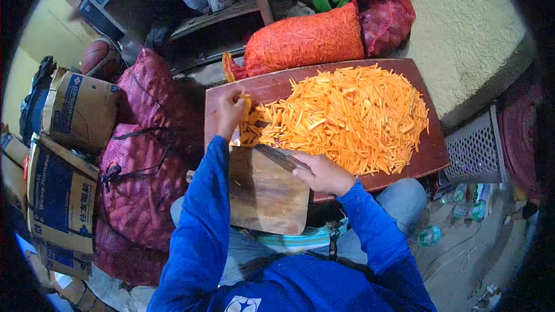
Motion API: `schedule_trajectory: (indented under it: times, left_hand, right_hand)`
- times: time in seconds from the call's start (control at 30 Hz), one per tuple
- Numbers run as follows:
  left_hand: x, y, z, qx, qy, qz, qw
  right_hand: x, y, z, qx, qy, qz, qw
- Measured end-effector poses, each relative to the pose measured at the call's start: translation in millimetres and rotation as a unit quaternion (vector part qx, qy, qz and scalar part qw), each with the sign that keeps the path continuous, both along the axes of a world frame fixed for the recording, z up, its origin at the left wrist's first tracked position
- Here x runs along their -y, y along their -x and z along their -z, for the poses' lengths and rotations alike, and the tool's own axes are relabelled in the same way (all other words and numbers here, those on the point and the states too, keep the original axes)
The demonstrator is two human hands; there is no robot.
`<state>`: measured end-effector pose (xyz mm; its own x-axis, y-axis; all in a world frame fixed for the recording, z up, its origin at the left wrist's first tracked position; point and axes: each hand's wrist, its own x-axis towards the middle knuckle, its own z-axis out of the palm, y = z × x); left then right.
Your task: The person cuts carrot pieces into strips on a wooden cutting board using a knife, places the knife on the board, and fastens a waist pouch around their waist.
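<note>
Right hand (324, 174) closed round the handle end of a knife (277, 158), dark blade pointing left over the far edge of the wooden cutting board (269, 202). Board overlaps the near edge of the red-brown surface (429, 151) and runs toward the lap. Left hand (230, 111) up by the surface's left end, fingers curled in nearly together, an orange piece (247, 105) right at the tips; can't tell if it's pinched or just lying behind them. Heap of cut orange strips (358, 118) covers most of the surface, thin tail running left to the left hand. Handling, my read: strips light, fairly stiff, will snap if bent hard, probably damp and slick; scoop in loose handfuls from the heap's edge, don't squeeze. Knife looks light and rigid; take it by the handle only, fingers clear of the edge. Hard to make out: knife handle mostly inside the fist, cutting edge vs spine unclear, blade tip lost in shadow near the strips. Left palm faces away. Vegetable type not certain. Frame corners blacked out by the lens.
</note>
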<state>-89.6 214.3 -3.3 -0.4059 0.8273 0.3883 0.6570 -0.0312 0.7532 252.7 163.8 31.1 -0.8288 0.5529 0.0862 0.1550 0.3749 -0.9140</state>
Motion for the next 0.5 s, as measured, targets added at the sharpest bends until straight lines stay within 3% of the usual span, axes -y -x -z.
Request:
schedule_trajectory:
  times: [0.03,0.1,0.17,0.27,0.3,0.5]
  left_hand:
    - [12.9,-1.3,-5.7,-0.003,-0.001,0.000,1.000]
    - [46.4,-6.3,-14.4,0.150,0.029,-0.003,0.988]
    - [86.4,-22.1,-12.9,0.220,0.020,-0.022,0.975]
    - [151.6,-74.8,-33.0,0.246,0.061,-0.067,0.965]
    - [168.0,-82.6,-15.7,0.342,0.056,-0.059,0.936]
    - [218.9,-123.2,9.8,0.189,0.044,-0.030,0.981]
  right_hand:
    - [0.3,0.1,1.4,-0.016,0.019,0.002,1.000]
    - [-3.7,-1.6,-0.9,0.021,0.034,-0.001,0.999]
    - [-8.3,-2.5,-2.6,0.060,0.051,-0.005,0.997]
    - [-11.6,-1.3,5.3,0.055,0.070,-0.016,0.996]
    - [-10.2,-0.5,4.4,0.059,0.073,-0.020,0.995]
    - [12.9,-0.4,-4.4,-0.005,0.024,0.010,1.000]
